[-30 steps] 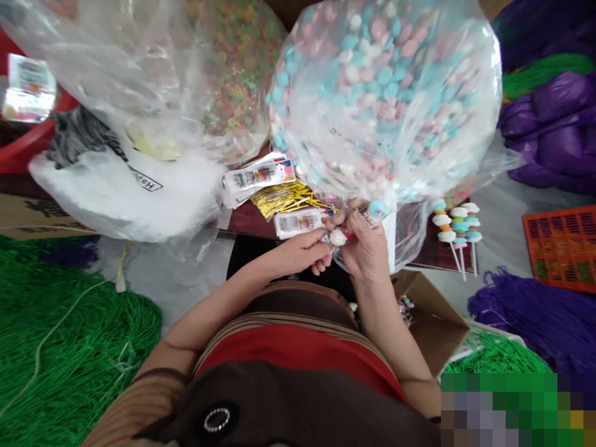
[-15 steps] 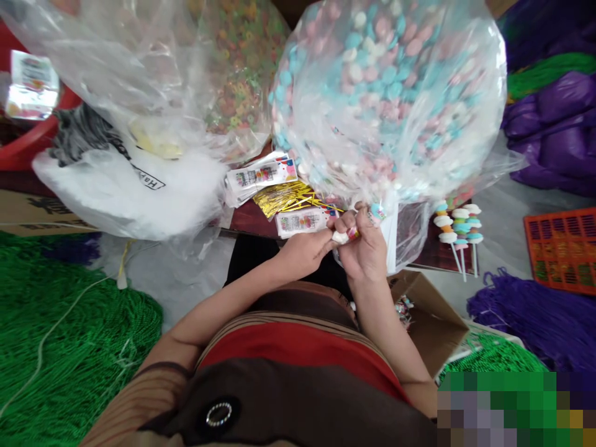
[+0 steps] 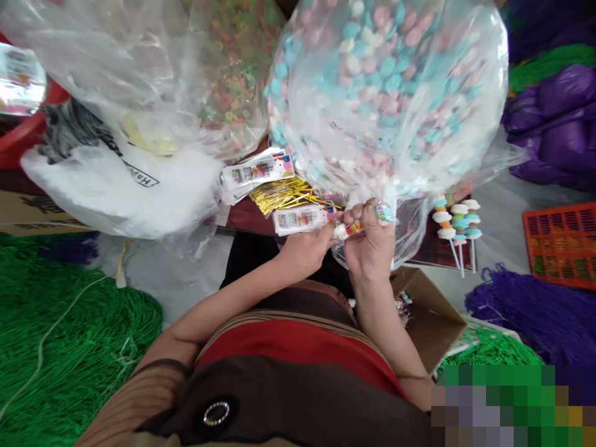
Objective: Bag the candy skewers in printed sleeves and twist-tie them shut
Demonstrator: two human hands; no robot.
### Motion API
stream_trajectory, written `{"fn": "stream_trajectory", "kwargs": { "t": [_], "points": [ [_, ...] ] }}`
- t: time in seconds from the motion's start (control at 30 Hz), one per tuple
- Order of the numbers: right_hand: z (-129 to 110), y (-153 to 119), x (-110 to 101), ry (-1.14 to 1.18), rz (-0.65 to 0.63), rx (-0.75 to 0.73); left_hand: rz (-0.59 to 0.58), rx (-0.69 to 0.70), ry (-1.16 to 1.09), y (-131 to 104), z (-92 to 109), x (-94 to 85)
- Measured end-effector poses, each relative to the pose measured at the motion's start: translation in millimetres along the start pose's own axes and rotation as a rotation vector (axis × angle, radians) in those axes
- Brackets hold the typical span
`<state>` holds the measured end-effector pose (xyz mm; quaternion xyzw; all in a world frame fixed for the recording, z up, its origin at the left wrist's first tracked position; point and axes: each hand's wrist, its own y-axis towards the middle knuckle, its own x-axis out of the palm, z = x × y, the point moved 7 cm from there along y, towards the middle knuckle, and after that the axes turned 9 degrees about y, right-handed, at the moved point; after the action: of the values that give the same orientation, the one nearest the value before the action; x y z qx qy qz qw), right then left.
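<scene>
A candy skewer [image 3: 348,230] with white and orange-yellow pieces lies between my hands, in what looks like a small printed clear bag. My right hand [image 3: 373,246] is closed round it, and a bright printed end shows beside the thumb. At its white end, the fingers of my left hand [image 3: 308,252] pinch together, partly hiding it. Just left of my fingers lies a stack of printed packets [image 3: 298,219] on the dark red table. Gold twist ties [image 3: 279,195] sit behind that stack, beside more printed packets [image 3: 257,174].
A big clear bag of pink, blue and white candies [image 3: 372,93] stands ahead, with a bag of ring candies [image 3: 233,87] to its left. Finished-looking candy skewers [image 3: 459,220] lie at the table's right edge. Below them stands a cardboard box [image 3: 431,316]. Green strands [image 3: 69,347] cover the floor left.
My right hand has shifted slightly right and turned, so more of the skewer and its printed bag end shows. My left hand stays at the white end. The view has shifted a little.
</scene>
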<state>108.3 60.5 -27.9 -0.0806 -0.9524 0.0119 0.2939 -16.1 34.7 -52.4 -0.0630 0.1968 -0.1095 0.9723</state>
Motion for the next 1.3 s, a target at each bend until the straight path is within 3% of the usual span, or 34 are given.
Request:
{"fn": "stream_trajectory", "kwargs": {
  "t": [0.07,0.2,0.23,0.27,0.3,0.37,0.43,0.5,0.67,0.83,0.97,1.3],
  "points": [
    [-8,-4,-1,-0.008,-0.052,0.031,-0.108,-0.011,-0.142,-1,-2,8.7],
    [-25,-15,-4,-0.080,-0.236,0.122,-0.668,-0.065,-0.639,-21,7,45.5],
    [-26,-16,-7,-0.102,-0.235,0.120,-0.722,-0.077,-0.692,-24,10,48.8],
    [-27,-16,-10,-0.119,-0.210,0.108,-0.699,-0.078,-0.686,-23,11,48.1],
    [-25,-15,-13,-0.131,-0.169,0.086,-0.598,-0.068,-0.625,-19,10,43.0],
    [-18,-9,-18,-0.147,-0.094,0.039,-0.290,-0.041,-0.409,-7,5,21.5],
    [-7,-1,-19,-0.197,-0.102,0.028,-0.055,-0.045,-0.223,-1,0,-2.1],
    [2,11,-19,-0.342,-0.168,0.026,0.042,-0.094,-0.253,2,-11,-19.1],
    [12,40,-14,-1.107,-0.380,-0.180,0.099,-0.293,-0.891,10,-44,-34.8],
    [35,52,-4,-1.649,-0.451,-0.161,0.071,-0.366,-1.065,18,-50,-25.1],
    [41,53,4,-1.820,-0.460,-0.171,0.077,-0.387,-1.063,20,-51,-21.7],
    [53,59,5,-1.926,-0.586,-0.235,0.075,-0.345,-1.046,22,-54,-21.3]
  ]
}}
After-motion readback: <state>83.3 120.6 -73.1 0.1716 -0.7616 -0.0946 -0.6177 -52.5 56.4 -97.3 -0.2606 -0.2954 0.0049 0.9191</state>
